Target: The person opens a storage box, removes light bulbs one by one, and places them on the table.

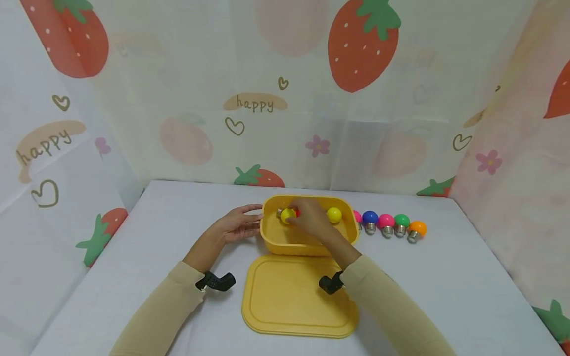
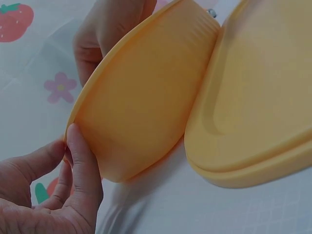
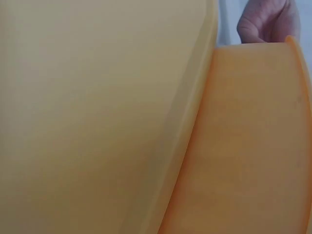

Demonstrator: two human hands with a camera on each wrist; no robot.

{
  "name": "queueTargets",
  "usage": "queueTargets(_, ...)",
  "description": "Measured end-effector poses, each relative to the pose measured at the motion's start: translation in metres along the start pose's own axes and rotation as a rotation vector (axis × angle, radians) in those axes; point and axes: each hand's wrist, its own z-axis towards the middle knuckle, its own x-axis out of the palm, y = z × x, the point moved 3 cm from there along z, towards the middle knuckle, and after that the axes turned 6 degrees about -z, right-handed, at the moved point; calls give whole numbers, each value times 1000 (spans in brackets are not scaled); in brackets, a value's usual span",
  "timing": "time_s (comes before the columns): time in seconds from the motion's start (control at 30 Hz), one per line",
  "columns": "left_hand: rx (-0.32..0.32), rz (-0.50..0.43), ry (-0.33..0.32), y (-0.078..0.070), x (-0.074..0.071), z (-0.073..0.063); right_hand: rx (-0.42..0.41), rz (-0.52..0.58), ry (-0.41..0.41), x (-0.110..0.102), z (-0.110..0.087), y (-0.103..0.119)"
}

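Observation:
A yellow open box stands on the table. My right hand reaches into it and pinches a yellow light bulb near the left end. Something red shows beside those fingertips, mostly hidden. Another yellow bulb lies toward the box's right end. At the left end, my left hand touches the rim with spread fingers; in the left wrist view, its thumb rests on the outer wall. The right wrist view shows the box wall and lid, with the right fingers out of sight.
The yellow lid lies flat directly in front of the box. To the right is a row of bulbs: blue, pink, green, orange, and another pink one partly behind the box. Strawberry-printed cloth surrounds the table.

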Motion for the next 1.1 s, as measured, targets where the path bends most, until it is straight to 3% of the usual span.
queueTargets(0.5, 11, -1, 9, 1, -3, 3, -25, -63, 15, 15, 3, 9)
queueTargets(0.83, 13, 6, 10, 2, -2, 2, -53, -32, 10, 19, -1, 6)
queueTargets(1.1, 13, 8, 11, 1, -1, 0, -48, 53, 15, 12, -6, 0)
